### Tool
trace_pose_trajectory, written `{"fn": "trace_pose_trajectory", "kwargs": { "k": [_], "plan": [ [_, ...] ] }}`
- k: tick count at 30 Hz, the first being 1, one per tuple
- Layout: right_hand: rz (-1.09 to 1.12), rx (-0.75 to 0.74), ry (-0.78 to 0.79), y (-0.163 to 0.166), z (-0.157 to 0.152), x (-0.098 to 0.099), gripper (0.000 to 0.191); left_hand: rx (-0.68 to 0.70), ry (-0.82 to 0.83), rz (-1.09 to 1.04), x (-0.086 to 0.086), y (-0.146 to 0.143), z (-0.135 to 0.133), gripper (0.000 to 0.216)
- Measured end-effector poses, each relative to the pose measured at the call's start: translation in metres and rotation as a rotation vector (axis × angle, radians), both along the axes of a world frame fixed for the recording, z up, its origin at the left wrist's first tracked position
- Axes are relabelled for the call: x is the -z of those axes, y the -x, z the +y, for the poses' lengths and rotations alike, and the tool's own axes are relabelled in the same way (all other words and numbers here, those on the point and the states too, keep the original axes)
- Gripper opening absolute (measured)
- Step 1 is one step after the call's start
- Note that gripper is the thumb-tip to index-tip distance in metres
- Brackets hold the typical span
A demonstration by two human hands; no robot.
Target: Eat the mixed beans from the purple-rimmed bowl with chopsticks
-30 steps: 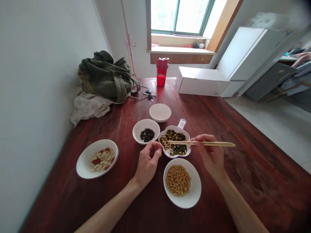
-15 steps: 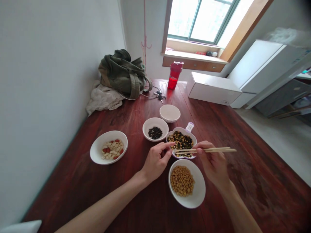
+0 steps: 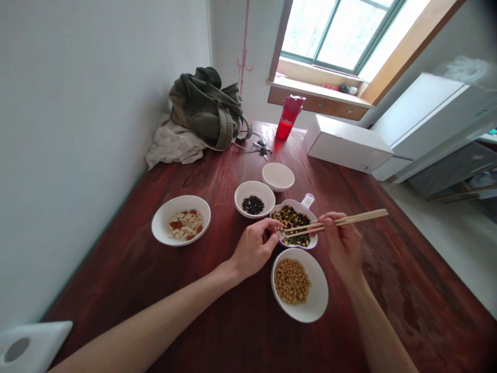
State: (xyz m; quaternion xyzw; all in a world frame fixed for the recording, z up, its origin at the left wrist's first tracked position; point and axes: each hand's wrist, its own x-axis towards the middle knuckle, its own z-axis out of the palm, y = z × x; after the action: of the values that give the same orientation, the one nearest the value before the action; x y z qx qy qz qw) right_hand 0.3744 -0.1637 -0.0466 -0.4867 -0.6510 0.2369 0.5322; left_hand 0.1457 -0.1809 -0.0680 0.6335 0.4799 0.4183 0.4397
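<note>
A purple-rimmed white dish [image 3: 313, 242] with a short handle holds mixed yellow and dark beans. My left hand [image 3: 254, 247] is at its near left rim, index finger and thumb closed on the edge. A pair of wooden chopsticks [image 3: 359, 217] is gripped in my right hand [image 3: 344, 246], their tips among the beans in the dish. Just below sits a white bowl [image 3: 320, 292] of yellow soybeans [image 3: 292, 281]. Beyond my left hand is a white bowl [image 3: 267, 191] with a small heap of black beans [image 3: 253, 204].
An oval bowl [image 3: 159, 220] of peanuts stands at left, and another white bowl [image 3: 278, 176] behind the black beans. Farther back are a green bag [image 3: 205, 109], keys [image 3: 263, 149], a red shaker bottle [image 3: 289, 118] and a white box [image 3: 345, 145]. A white object [image 3: 42, 336] occupies the lower left corner.
The chopsticks now slope more, their rear ends raised and tips lowered in the dish. My left thumb and index finger have come closer together at the rim. The camera view has shifted slightly.
</note>
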Motion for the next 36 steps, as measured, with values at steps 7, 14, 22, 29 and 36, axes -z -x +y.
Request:
{"fn": "trace_pose_trajectory", "kwargs": {
  "k": [7, 14, 22, 29, 36],
  "plan": [
    [-0.074, 0.212, -0.083, -0.001, -0.009, 0.013, 0.024, -0.016, 0.016, -0.004, -0.001, -0.001, 0.000, 0.022],
    [-0.151, 0.104, -0.059, 0.001, -0.012, 0.011, 0.019, -0.003, 0.026, -0.030, 0.001, -0.003, 0.001, 0.020],
    [-0.103, 0.115, -0.048, 0.002, -0.012, 0.013, 0.017, -0.015, 0.055, -0.112, -0.002, 0.002, 0.000, 0.039],
    [-0.054, 0.095, -0.001, 0.001, -0.013, 0.018, 0.019, 0.339, -0.059, 0.154, -0.005, 0.003, -0.007, 0.044],
    [0.029, 0.083, 0.020, 0.001, -0.011, 0.024, 0.017, 0.330, -0.065, 0.168, -0.006, 0.002, -0.006, 0.044]
  ]
}}
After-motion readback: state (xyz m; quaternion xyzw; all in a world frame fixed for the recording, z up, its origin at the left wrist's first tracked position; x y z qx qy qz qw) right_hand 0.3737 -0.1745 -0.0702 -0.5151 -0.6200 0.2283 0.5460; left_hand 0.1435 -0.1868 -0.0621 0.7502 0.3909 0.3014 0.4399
